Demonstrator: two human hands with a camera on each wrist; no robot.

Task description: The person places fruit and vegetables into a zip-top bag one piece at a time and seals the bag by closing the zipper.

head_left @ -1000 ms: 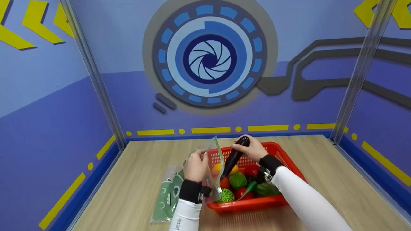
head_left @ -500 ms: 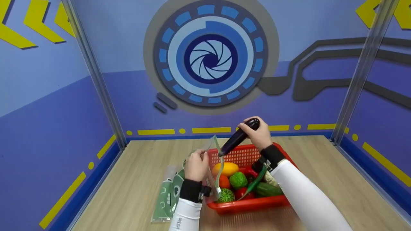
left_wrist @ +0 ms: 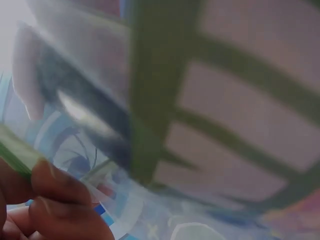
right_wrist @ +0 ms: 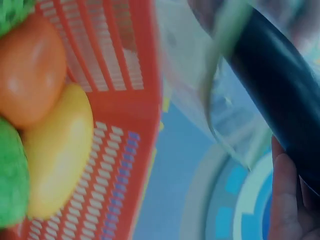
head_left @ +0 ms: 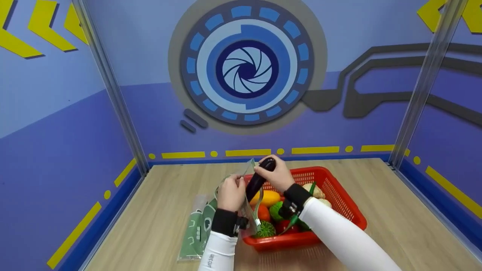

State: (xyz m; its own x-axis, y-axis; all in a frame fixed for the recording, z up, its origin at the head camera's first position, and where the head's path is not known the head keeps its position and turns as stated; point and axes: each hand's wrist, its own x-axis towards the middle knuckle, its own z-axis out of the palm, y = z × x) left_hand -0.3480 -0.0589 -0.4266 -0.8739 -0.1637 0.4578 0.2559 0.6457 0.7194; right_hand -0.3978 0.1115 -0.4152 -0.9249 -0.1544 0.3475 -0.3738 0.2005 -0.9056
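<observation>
While the left hand (head_left: 230,192) pinches the rim of a clear zip bag (head_left: 251,195) with a green edge and holds its mouth up, the right hand (head_left: 278,177) grips the top end of a dark purple eggplant (head_left: 259,180), fingers curled round it. The eggplant slants down toward seven o'clock, its lower tip right at the bag's mouth — whether it has passed the rim I cannot tell. The right wrist view shows the eggplant (right_wrist: 280,90) up close with the bag's film (right_wrist: 215,100) lying over its lower part; in the left wrist view the fingertips (left_wrist: 55,200) clamp the green edge, though the rest is a blur.

Just at three o'clock of the bag stands a red basket (head_left: 339,195) on the wooden table (head_left: 150,226). It holds a yellow fruit (head_left: 269,197), an orange one (head_left: 263,213), green bumpy pieces (head_left: 265,229) and a pale one (head_left: 314,190) — the right sleeve (head_left: 339,233) crosses above them. At eight o'clock of the left hand a green printed bag (head_left: 196,229) lies flat on the table
</observation>
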